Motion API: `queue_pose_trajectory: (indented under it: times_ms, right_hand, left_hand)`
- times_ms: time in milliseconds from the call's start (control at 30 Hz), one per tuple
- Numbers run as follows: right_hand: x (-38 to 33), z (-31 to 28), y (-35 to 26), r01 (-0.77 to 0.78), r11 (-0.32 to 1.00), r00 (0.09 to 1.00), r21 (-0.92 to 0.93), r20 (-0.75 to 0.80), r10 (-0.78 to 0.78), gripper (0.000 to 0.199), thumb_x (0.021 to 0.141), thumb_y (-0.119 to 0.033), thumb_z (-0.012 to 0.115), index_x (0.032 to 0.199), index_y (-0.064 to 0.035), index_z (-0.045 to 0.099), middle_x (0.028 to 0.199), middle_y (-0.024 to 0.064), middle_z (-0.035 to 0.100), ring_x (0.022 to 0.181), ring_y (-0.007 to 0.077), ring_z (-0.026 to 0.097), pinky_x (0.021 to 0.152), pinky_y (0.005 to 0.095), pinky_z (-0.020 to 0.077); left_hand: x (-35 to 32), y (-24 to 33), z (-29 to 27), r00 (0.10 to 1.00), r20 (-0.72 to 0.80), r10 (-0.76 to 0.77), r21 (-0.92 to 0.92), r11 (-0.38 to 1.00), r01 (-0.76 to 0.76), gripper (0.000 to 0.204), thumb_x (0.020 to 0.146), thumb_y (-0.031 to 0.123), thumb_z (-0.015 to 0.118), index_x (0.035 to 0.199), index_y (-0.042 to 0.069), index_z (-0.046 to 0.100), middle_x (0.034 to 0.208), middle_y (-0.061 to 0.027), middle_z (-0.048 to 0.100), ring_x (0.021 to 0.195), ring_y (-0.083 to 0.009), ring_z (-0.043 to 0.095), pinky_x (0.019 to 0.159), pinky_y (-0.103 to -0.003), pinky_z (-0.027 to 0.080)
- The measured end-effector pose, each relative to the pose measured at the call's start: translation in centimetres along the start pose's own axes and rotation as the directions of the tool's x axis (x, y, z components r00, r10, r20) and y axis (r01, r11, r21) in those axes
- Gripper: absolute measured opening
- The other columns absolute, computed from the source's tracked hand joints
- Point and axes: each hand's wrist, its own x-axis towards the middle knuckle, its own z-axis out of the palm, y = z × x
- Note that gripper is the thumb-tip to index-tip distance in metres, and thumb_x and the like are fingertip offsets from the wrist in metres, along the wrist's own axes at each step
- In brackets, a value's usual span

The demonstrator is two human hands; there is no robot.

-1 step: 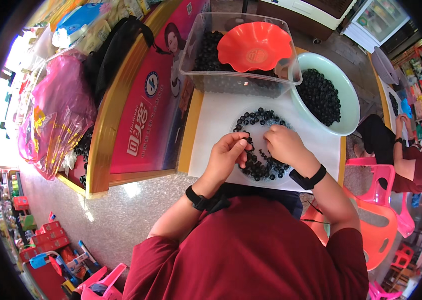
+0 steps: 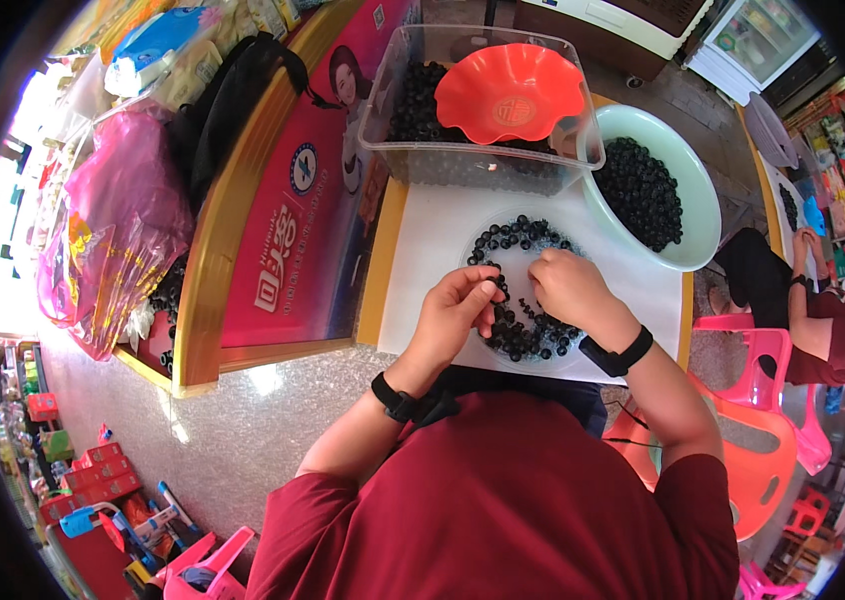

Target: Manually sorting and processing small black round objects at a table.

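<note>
A clear round dish (image 2: 521, 255) lies on the white tabletop (image 2: 423, 270) with several small dark round berries (image 2: 523, 335) set in a ring along its rim. My left hand (image 2: 455, 310) hovers over the dish's left side, its thumb and fingers pinched around a dark berry. My right hand (image 2: 571, 290) rests over the right side of the ring with its back turned up. Its curled fingertips touch the berries and hide what they hold. Each wrist wears a black band.
Behind the dish stands a clear plastic bin (image 2: 383, 120) of dark berries with an orange wavy bowl (image 2: 511, 92) in it. A pale green basin (image 2: 708, 215) of berries sits at the right. A red poster board (image 2: 308, 220), pink bag (image 2: 128, 215) and black bag (image 2: 233, 95) lie left. Another person (image 2: 838, 335) sits right by pink chairs (image 2: 758, 345).
</note>
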Motion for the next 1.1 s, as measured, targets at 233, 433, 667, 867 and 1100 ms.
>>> queue_pose_trajectory:
  times_ms: [233,433,667,867,1100]
  right_hand:
    - [0.2,-1.4,-1.1,-0.08,0.979,0.997,0.188,0.01,0.079,0.008,0.076,-0.009,0.064,0.08,-0.0019,0.065,0.086,0.0155,0.066,0.079,0.035,0.066,0.07,0.0423,0.0534]
    - [-2.1,-1.6,-1.6,-0.267,0.44,0.953,0.857,0.166,0.255,0.011,0.082,-0.004,0.065,0.093,-0.0006,0.064,0.083,0.0044,0.066,0.066,0.0137,0.061,0.062,0.0274,0.0502]
    - [-4.2,-2.8,-5.0,-0.151,-0.024,0.963,0.988,0.153,0.22,0.012,0.089,-0.002,0.063,0.1,0.0005,0.065,0.082,0.0037,0.064,0.067,0.0092,0.059,0.062,0.0242,0.0507]
    - [-4.8,-1.8,-4.6,-0.09,-0.11,0.95,0.99,0.119,0.29,0.009,0.089,-0.003,0.061,0.098,-0.0005,0.063,0.078,0.0063,0.063,0.063,0.0132,0.059,0.058,0.0253,0.0493]
    - [-6.4,-2.6,-1.9,0.06,-0.22,0.896,0.974,0.045,0.443,0.012,0.09,-0.004,0.058,0.1,0.0004,0.063,0.08,0.0066,0.062,0.064,0.0136,0.056,0.058,0.0255,0.0461]
  left_hand:
    - [-1.1,0.5,0.0,0.996,0.087,0.033,0.053,0.998,-0.038,0.028,0.099,0.012,0.059,0.126,0.002,0.059,0.095,-0.0047,0.064,0.069,-0.009,0.058,0.059,-0.024,0.052]
    - [-1.5,0.5,0.3,0.986,0.152,0.072,0.114,0.989,-0.09,0.031,0.1,0.011,0.059,0.129,0.002,0.059,0.091,-0.0014,0.062,0.069,-0.0076,0.057,0.058,-0.024,0.05]
    - [-1.7,0.8,1.8,0.977,0.166,0.133,0.207,0.964,-0.166,0.027,0.099,0.009,0.059,0.125,0.001,0.062,0.088,-0.0004,0.062,0.067,-0.0059,0.057,0.057,-0.022,0.052]
    - [-1.4,0.9,2.4,0.974,0.196,0.11,0.201,0.968,-0.15,0.021,0.098,0.009,0.059,0.116,0.002,0.067,0.088,-0.0017,0.063,0.067,-0.0068,0.059,0.058,-0.022,0.052]
    - [0.6,2.2,1.2,0.991,0.035,0.127,0.579,0.806,-0.124,0.021,0.091,0.01,0.067,0.11,0.002,0.069,0.092,-0.0093,0.066,0.068,-0.0156,0.065,0.062,-0.028,0.054]
